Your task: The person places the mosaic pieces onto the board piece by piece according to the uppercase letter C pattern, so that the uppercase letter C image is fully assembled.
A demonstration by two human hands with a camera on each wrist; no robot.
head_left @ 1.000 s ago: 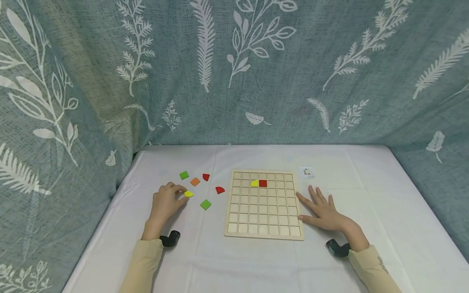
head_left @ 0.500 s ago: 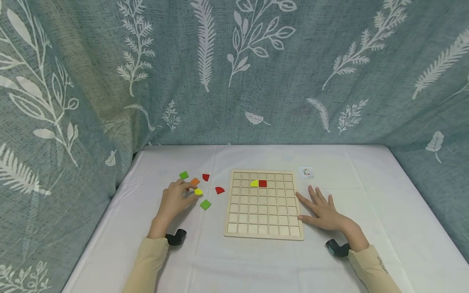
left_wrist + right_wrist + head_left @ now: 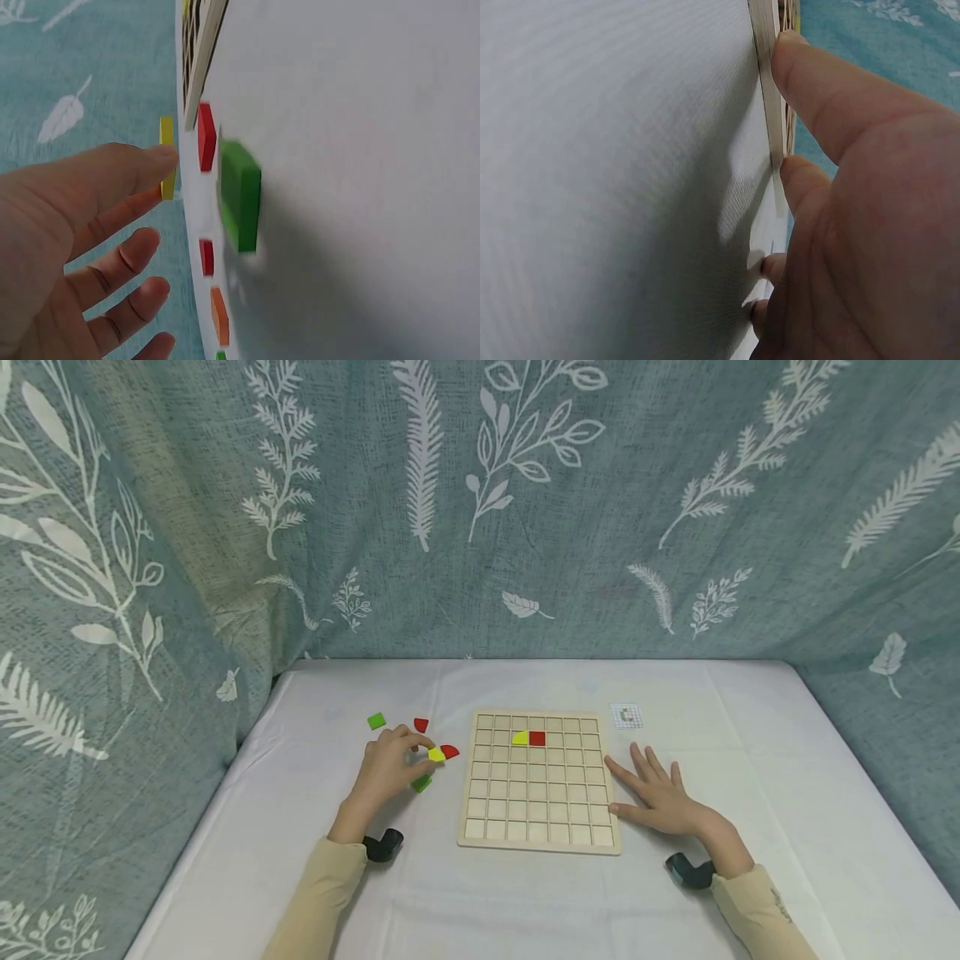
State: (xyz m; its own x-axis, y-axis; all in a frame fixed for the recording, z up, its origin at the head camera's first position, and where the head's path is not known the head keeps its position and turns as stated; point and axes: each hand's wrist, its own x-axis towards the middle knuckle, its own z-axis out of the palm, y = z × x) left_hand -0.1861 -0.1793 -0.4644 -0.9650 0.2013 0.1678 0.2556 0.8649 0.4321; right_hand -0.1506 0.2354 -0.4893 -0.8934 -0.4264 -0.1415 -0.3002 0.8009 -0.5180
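Observation:
My left hand point(image 3: 388, 767) pinches a yellow tile point(image 3: 437, 755) between thumb and fingers, raised off the table in the left wrist view. Just beyond it lies a red quarter-round tile point(image 3: 450, 752). A green square tile point(image 3: 422, 784) is partly covered by the hand. The pale wooden grid board point(image 3: 538, 789) holds a yellow quarter-round tile point(image 3: 521, 738) beside a red square tile point(image 3: 537, 738) in an upper row. My right hand point(image 3: 660, 795) lies with fingers spread, its thumb and index fingertip touching the board's right edge.
Another red tile point(image 3: 422, 725) and a green tile point(image 3: 377, 721) lie behind the left hand. An orange tile point(image 3: 220, 316) shows only in the left wrist view. A small printed grid card point(image 3: 627, 716) lies right of the board. A patterned curtain point(image 3: 465, 568) borders the white-covered table.
My left hand has moved right with the yellow tile, across the loose tiles toward the board, and now covers the orange tile in the head view. The right hand has stayed put.

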